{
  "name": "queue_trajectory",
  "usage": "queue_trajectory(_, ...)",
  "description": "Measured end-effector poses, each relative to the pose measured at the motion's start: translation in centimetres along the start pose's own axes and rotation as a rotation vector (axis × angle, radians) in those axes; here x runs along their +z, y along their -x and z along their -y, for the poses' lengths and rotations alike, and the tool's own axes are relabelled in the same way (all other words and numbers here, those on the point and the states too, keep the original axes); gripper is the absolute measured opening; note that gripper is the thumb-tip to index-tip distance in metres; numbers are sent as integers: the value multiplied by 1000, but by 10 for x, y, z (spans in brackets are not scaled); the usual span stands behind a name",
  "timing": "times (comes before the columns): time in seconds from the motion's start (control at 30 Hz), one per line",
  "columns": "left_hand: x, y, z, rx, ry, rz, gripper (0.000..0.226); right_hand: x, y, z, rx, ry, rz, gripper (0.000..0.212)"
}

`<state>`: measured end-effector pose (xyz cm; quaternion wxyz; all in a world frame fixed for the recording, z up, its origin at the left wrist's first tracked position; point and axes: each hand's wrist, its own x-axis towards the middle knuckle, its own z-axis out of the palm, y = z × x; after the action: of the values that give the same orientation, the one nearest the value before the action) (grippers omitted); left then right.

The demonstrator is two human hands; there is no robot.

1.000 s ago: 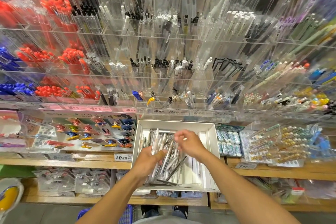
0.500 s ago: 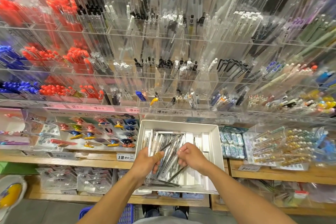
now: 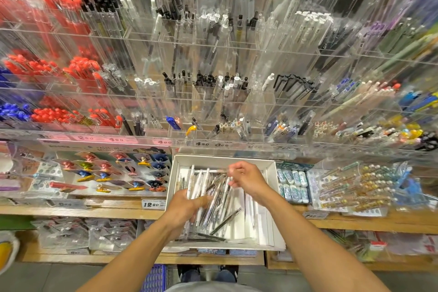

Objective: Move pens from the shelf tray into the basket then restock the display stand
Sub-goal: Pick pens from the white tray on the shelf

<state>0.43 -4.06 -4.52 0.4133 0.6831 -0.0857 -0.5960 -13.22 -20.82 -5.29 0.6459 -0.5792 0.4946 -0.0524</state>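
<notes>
A white shelf tray (image 3: 270,199) sits on the wooden shelf, full of clear and white pens (image 3: 220,199). My left hand (image 3: 187,208) grips a bunch of those pens at the tray's left side, thumb across them. Over the tray's far half, my right hand (image 3: 246,179) pinches one pen (image 3: 213,170) that points left. A blue basket (image 3: 155,278) shows on the floor at the bottom edge, partly hidden by my left arm. The clear acrylic display stand (image 3: 225,102) rises behind the tray with rows of pens.
A wooden shelf (image 3: 94,211) runs left and right of the tray. Packaged clips (image 3: 113,170) lie to the left; erasers (image 3: 294,185) and packaged pens (image 3: 353,187) lie to the right. A lower shelf holds more packets. My shoes show on the floor.
My right hand has lifted from the pile toward the tray's far end with one pen pinched. My left hand still holds its bunch at the left.
</notes>
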Motion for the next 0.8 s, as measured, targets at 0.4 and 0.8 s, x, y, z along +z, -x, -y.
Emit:
queue_trajectory(0.4,-8,-5,11,-56,232,-13,74,14,-12,-59,100,659,-55,15)
queue_trajectory(0.8,-3,-1,0,-51,141,18,114,-13,9,-9,-18,62,32,11)
